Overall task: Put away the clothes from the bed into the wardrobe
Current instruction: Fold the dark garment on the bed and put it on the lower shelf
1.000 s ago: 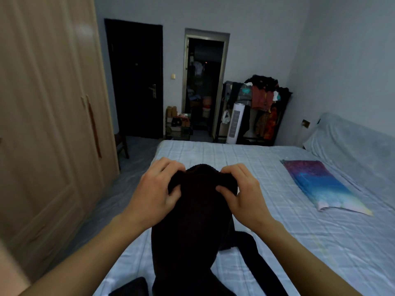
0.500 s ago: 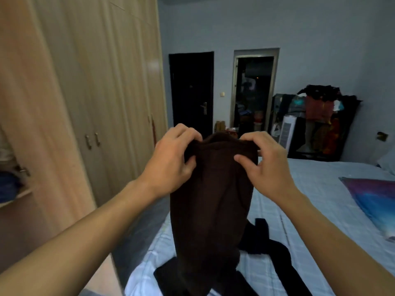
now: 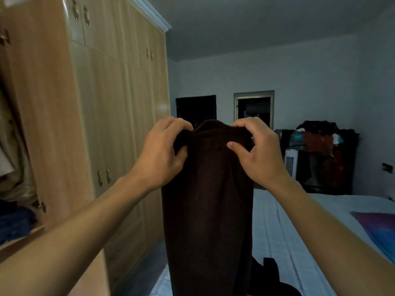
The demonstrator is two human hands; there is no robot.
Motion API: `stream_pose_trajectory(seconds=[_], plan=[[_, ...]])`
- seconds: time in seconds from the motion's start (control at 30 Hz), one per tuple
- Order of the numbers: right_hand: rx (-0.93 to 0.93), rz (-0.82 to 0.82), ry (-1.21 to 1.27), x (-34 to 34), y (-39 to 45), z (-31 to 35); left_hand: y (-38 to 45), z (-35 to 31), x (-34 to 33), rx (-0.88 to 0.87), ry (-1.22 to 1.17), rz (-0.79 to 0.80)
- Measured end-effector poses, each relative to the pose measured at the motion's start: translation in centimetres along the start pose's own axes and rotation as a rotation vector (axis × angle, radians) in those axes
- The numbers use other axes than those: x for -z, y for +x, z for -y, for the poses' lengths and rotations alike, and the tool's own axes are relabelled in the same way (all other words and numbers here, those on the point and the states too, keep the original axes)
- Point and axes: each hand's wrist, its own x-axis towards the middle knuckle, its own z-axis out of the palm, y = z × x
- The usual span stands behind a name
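Between both hands, left hand [image 3: 159,153] and right hand [image 3: 255,153], pinched dark garment [image 3: 207,210], hanging.

The garment [image 3: 207,210] hangs from the left hand [image 3: 162,154] and right hand [image 3: 256,154], held up between the wardrobe [image 3: 111,124] on the left and the bed [image 3: 282,242] on the right. A clothes rack [image 3: 327,159] stands behind the bed.

Dark brown garment [image 3: 207,210] — hanging upright
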Motion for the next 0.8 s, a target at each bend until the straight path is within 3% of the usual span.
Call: stream_pose_trajectory(seconds=[0.47, 0.8], plan=[[0.087, -0.083, -0.143, 4.3, 6.8, -0.1, 7.3, -1.6, 0.0, -0.088, 0.01, -0.17], [0.069, -0.047, -0.212, 2.2, 8.1, -5.6, 8.9, 1.7, -5.8, -0.07, -0.033, -0.157]])
